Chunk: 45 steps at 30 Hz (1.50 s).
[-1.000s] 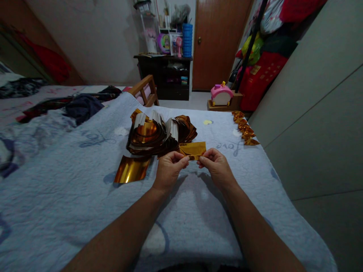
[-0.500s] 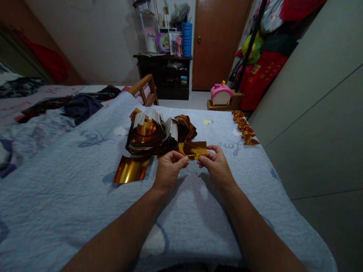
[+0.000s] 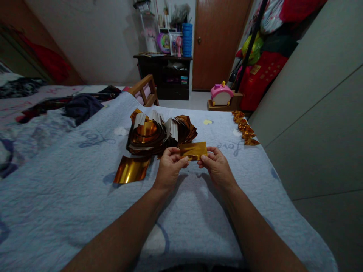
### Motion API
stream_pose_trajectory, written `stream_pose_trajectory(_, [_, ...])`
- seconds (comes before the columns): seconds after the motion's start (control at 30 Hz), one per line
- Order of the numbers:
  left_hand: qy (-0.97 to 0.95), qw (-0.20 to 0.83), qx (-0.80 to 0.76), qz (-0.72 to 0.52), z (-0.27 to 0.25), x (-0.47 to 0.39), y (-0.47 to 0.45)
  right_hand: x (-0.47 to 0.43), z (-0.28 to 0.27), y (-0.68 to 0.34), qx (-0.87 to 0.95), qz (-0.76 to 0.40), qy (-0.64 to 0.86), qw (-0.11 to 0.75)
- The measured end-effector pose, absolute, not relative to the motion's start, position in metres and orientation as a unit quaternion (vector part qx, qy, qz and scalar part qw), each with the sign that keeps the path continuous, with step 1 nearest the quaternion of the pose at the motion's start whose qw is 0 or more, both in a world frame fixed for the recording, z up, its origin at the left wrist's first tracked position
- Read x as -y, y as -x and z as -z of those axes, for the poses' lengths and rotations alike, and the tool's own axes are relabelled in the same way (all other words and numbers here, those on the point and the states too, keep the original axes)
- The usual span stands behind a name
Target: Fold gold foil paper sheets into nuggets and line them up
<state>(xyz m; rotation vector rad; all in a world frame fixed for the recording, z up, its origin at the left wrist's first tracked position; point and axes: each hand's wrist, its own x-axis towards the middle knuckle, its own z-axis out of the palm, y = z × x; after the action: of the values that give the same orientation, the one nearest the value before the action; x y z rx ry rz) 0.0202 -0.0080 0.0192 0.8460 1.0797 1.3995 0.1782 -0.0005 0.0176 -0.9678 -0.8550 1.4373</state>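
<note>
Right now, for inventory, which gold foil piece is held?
The rectangular gold foil sheet between left hand and right hand; curved gold sheet and crinkled pieces lie unheld.

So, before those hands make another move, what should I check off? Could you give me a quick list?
1. Left hand has a grip: ok, thumb and fingers pinch the left end of the held gold sheet.
2. Right hand has a grip: ok, it pinches the right end.
3. Near edge is even: cannot tell, the fingers cover its ends.
4. Held sheet is clear of the sheet pile: cannot tell, they overlap in this view.
5. Loose gold sheet is apart from the hands: ok, it lies left of them.
6. Crinkled gold pieces are out of the way: ok, lined up far right.
</note>
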Motion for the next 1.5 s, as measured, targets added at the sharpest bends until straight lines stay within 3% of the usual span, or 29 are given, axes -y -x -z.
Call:
stream_pose_trajectory(0.33, [-0.366,0.669,-0.44,-0.474,-0.016,0.003,-0.015,0.0,-0.021,-0.182,0.386,-0.6,0.418,0.562])
stream_pose_trajectory(0.53, [-0.432,0.611,-0.464,-0.473,-0.02,0.005,-0.016,0.0,-0.022,-0.184,0.362,-0.61,0.418,0.567])
stream_pose_trajectory(0.77, [-0.467,0.574,-0.464,-0.488,-0.027,0.009,-0.018,0.005,-0.017,-0.174,0.376,-0.698,0.388,0.47])
stream_pose_trajectory(1.17, [-0.482,0.542,-0.472,-0.502,-0.028,0.011,-0.02,0.008,-0.013,-0.165,0.352,-0.68,0.402,0.502])
stream_pose_trajectory(1.5, [-0.48,0.576,-0.488,-0.448,-0.027,0.01,-0.018,0.006,-0.009,-0.168,0.35,-0.668,0.417,0.507])
